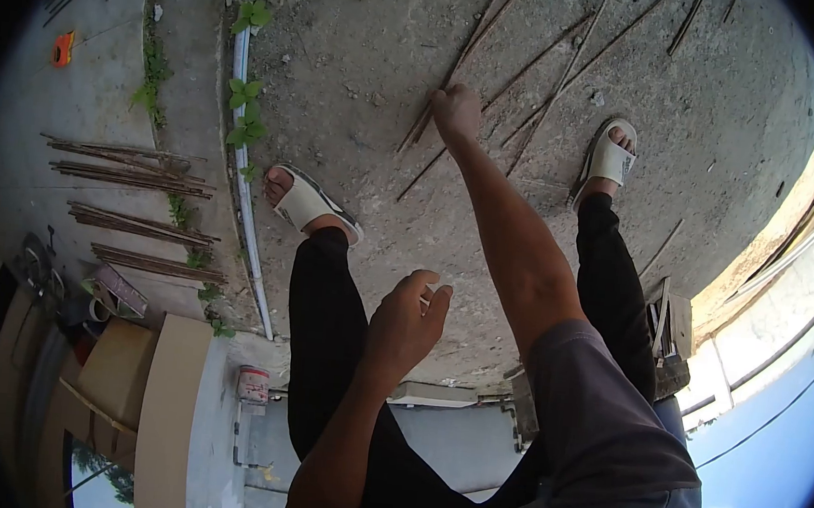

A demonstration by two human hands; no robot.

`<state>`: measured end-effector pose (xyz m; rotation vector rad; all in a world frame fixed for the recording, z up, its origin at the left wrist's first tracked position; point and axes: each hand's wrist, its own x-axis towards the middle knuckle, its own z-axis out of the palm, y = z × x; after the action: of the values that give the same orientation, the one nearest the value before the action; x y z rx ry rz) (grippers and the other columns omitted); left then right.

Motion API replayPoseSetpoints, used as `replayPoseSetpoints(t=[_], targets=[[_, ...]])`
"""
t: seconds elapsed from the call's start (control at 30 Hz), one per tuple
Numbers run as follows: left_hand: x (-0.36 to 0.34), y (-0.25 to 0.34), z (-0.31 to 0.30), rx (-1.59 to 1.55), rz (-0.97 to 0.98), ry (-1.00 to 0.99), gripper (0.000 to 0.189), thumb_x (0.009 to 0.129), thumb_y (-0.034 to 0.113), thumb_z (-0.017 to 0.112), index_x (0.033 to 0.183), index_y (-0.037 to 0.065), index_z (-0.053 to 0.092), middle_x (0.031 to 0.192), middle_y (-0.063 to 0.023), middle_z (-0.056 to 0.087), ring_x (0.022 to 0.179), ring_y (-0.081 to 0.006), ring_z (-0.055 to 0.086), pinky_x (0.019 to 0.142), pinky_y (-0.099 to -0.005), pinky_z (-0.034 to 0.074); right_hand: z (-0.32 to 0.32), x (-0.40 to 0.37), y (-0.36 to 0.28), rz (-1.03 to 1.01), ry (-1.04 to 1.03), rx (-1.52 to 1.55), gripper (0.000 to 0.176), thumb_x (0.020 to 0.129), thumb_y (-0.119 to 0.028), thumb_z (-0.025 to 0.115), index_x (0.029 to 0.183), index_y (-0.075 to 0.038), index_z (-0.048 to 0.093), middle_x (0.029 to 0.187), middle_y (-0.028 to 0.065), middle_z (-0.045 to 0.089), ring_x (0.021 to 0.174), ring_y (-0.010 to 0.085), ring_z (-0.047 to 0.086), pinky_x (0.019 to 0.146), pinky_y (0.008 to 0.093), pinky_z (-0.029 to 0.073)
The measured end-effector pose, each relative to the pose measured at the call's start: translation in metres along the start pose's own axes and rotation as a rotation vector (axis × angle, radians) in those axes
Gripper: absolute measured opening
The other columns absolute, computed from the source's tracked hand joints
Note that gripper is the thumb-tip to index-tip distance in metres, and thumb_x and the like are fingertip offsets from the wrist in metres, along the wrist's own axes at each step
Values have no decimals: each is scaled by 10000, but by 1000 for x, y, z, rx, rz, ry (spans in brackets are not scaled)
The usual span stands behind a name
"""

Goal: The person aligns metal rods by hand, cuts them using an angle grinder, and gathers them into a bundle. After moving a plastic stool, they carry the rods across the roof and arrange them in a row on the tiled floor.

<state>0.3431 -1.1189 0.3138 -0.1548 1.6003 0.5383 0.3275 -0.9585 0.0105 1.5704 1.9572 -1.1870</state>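
Observation:
My right hand (456, 113) is a closed fist around thin rusty rods (474, 42) lying on the rough ground. Nearer to my body, my left hand (405, 326) hangs between my legs with its fingers curled. A small pale thing shows between its thumb and forefinger, too small to make out. More rods (568, 70) lie loosely crossed on the ground beside my right hand.
My sandalled feet (310, 202) (611, 161) stand apart. A white pipe (247, 201) runs along a ledge with weeds. Beyond it lie several bundles of rods (139, 223) and an orange tape measure (63, 49). A paint bucket (253, 386) stands near the wall.

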Motion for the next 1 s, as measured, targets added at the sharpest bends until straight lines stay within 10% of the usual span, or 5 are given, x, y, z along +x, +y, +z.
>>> replayPoseSetpoints(t=[0.23, 0.57, 0.73, 0.87, 1.0], targets=[[3, -1, -2, -54, 53, 100, 397, 1002, 295, 593, 1218, -35, 629, 1062, -230, 704, 986, -297, 706, 817, -387, 553, 6, 6, 5, -136, -38, -47, 416, 847, -273, 575, 998, 102, 675, 967, 347, 671, 945, 493, 664, 865, 523, 515], [75, 0, -14, 125, 258, 634, 513, 1044, 370, 519, 1336, -52, 530, 1158, -242, 633, 1138, -352, 617, 999, -459, 475, -64, -175, -8, -183, -398, 126, 295, 881, -222, 611, 884, 73, 625, 816, 308, 657, 788, 458, 672, 702, 510, 518], [137, -7, -15, -417, 54, 19, 366, 1039, 368, 541, 980, 14, 616, 736, -49, 587, 705, -175, 645, 643, -313, 524, -113, -161, 10, -66, -933, 367, 268, 960, -236, 634, 948, 28, 675, 889, 100, 733, 710, 177, 706, 618, 319, 584], [108, 4, 1, -431, 77, 274, 358, 1036, 341, 554, 807, 66, 544, 647, 37, 463, 526, -65, 454, 463, -261, 368, -147, -66, 75, 250, -301, 609, 292, 934, -248, 617, 971, 33, 688, 882, 152, 734, 781, 277, 723, 664, 375, 580], [62, 13, 12, -523, 48, 326, 326, 1038, 345, 560, 812, 114, 514, 628, 82, 378, 477, -21, 318, 416, -215, 250, -138, 5, 135, 92, 161, -122, 346, 880, -279, 613, 1002, 37, 682, 916, 282, 698, 901, 458, 683, 793, 489, 546]])
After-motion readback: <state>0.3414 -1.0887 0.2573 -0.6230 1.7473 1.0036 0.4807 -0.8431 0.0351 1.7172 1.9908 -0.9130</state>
